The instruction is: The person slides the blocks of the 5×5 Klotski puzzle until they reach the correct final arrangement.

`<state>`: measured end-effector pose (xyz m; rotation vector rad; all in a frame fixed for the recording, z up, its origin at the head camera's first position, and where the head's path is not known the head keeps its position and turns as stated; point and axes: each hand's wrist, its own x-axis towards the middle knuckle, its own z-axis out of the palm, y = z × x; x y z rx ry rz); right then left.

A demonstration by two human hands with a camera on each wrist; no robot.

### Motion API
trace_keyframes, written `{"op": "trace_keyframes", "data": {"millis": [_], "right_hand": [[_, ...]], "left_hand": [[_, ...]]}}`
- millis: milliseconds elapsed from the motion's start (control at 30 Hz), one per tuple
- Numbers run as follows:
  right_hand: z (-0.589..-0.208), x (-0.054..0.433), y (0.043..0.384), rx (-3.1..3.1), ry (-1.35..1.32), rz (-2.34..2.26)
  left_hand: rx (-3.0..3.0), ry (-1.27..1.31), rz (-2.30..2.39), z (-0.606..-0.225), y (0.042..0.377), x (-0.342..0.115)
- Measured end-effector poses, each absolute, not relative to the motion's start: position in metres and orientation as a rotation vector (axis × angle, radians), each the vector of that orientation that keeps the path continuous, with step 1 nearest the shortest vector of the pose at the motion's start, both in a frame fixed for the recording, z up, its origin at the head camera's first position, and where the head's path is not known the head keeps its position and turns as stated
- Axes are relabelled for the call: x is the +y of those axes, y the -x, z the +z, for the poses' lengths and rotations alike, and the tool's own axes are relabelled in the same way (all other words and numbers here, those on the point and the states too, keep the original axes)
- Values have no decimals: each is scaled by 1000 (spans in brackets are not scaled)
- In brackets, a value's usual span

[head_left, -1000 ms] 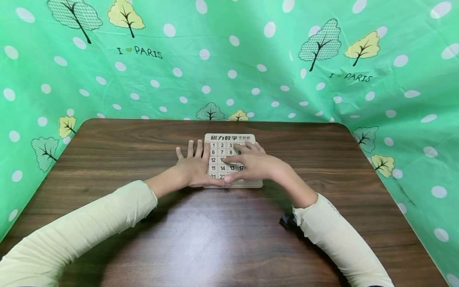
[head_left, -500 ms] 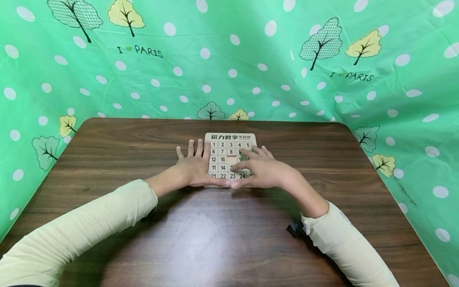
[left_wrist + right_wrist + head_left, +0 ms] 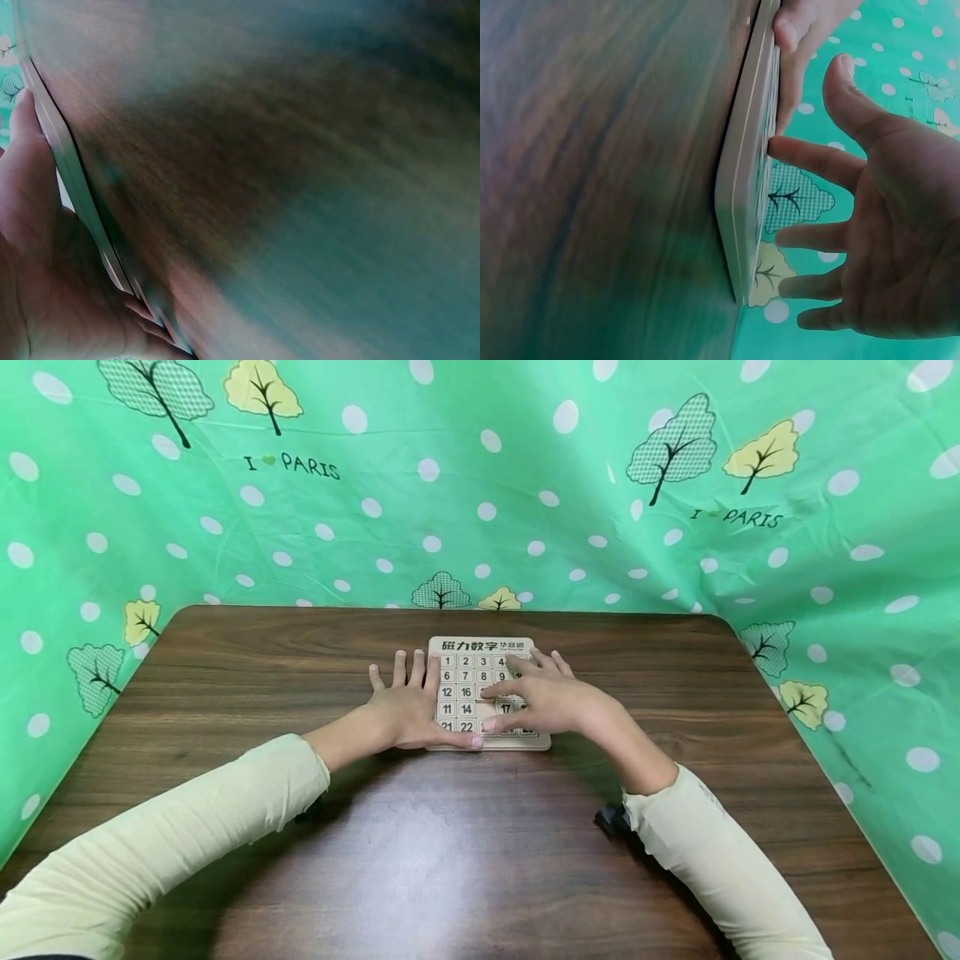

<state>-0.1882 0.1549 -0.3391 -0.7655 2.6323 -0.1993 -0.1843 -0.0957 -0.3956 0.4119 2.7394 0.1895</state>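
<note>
A pale number slide puzzle (image 3: 537,744) lies flat on the table, its square tiles in rows under a printed heading. In its third column, fourth row, a tile space (image 3: 486,710) is bare. My left hand (image 3: 401,714) rests spread along the puzzle's left side, thumb stretched across the near edge. Over the right part is my right hand (image 3: 551,697), fingers apart and fairly straight, covering several tiles. Its index fingertip is at a third-row tile, just above the bare space. In the right wrist view, that fingertip meets the tile face of the puzzle (image 3: 739,180) while the thumb stands off it.
The brown wood-grain table (image 3: 420,860) extends around the puzzle. A green dotted cloth (image 3: 480,485) with printed trees hangs behind and at both sides. Something small and black (image 3: 613,818) shows beneath the right sleeve (image 3: 712,852).
A tile in the third column has slid up from the fourth row to the third, so the bare space is now lower. My right hand shifted right, then slightly back up; the left hand stayed put.
</note>
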Motion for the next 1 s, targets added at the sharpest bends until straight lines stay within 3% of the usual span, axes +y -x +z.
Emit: {"op": "trace_keyframes", "data": {"millis": [433, 1000], "right_hand": [[-343, 140, 169, 2568, 917, -203], [-338, 161, 169, 2606, 803, -215]], "left_hand": [[2735, -419, 189, -396, 183, -98], [2755, -422, 181, -397, 185, -98]]}}
